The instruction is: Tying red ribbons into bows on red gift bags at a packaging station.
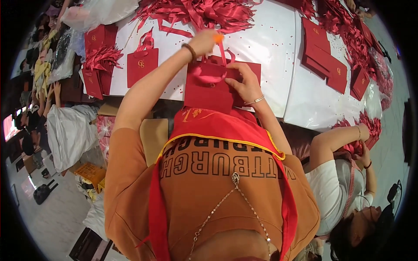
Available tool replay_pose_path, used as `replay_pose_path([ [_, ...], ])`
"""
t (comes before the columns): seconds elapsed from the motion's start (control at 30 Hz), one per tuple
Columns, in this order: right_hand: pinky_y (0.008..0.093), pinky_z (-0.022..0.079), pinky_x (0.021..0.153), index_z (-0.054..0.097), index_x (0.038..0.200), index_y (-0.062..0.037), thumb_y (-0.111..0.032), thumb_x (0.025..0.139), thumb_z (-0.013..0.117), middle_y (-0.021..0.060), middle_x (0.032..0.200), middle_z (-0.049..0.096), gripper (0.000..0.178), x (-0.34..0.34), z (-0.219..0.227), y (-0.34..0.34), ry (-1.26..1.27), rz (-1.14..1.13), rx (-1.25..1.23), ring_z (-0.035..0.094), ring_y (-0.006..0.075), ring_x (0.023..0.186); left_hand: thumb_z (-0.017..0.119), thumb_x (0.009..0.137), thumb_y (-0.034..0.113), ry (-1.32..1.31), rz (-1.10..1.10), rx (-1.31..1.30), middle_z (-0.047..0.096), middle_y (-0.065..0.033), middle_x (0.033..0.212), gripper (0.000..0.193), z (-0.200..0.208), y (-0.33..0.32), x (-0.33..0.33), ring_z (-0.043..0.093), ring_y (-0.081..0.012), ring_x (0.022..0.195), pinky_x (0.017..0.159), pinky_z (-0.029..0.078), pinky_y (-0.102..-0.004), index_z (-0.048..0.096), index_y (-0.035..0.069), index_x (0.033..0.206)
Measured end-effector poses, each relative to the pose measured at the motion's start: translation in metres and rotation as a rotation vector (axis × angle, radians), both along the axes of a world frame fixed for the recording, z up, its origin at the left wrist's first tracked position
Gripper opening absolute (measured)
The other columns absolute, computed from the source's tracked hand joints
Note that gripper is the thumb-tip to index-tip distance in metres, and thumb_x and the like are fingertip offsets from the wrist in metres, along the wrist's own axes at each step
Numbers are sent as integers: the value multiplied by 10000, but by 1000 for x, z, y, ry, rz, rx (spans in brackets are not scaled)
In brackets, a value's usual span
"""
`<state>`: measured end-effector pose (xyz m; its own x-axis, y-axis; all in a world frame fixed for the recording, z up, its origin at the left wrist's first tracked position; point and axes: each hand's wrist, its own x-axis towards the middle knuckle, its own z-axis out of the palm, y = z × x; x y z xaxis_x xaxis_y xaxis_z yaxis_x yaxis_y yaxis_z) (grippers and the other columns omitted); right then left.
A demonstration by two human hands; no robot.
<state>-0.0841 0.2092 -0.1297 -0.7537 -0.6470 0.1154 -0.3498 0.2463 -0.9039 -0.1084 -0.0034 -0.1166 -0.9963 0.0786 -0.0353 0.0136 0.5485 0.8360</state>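
A red paper gift bag (204, 93) lies at the near table edge in front of me, on top of other red bags. Above its top edge my left hand (203, 43) is closed on a red ribbon (223, 54), which runs taut down to the bag. Something small and orange (218, 38) shows at that hand's fingertips; I cannot tell what it is. My right hand (244, 81) pinches the bag's upper edge at its right side, thumb in front. A pink-red ribbon loop (209, 78), blurred, hangs across the bag's front.
A heap of red ribbons (200, 15) covers the table's far side. A finished-looking bag (143, 67) and bundled bags (98, 69) lie left, stacked flat bags (324, 58) right. Small red dots are scattered on the white tabletop (272, 87). A co-worker (344, 174) handles ribboned bags at right.
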Motion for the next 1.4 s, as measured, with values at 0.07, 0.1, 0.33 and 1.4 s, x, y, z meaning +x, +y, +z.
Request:
replay_pose_path([
  [0.07,336,427,803,557,1028,-72,-47,671,680,126,981,526,378,0,3,0,-9,23,-11,511,294,932,474,876,268,-229,288,192,460,4,557,255,-3,-20,-17,436,-98,458,444,353,-231,544,61,745],
  [0.1,335,428,794,555,1034,-71,-48,675,677,126,993,524,379,-2,3,0,5,38,-20,509,294,934,467,881,270,-314,374,343,489,8,598,264,3,-22,-20,449,-96,466,456,351,-222,546,71,727],
  [0.33,262,424,650,555,1036,-55,-73,707,671,73,880,574,349,3,11,4,-319,-80,94,508,150,704,473,872,358,-144,560,712,587,-39,939,354,-3,-44,15,558,-106,769,555,402,-267,457,125,1138],
  [1.4,217,442,683,547,1029,-9,-99,832,575,17,825,573,218,1,-10,-15,-518,-52,-95,538,82,757,551,778,-3,572,1177,83,574,-93,932,375,27,-212,188,566,-194,848,707,483,-309,484,33,1145],
])
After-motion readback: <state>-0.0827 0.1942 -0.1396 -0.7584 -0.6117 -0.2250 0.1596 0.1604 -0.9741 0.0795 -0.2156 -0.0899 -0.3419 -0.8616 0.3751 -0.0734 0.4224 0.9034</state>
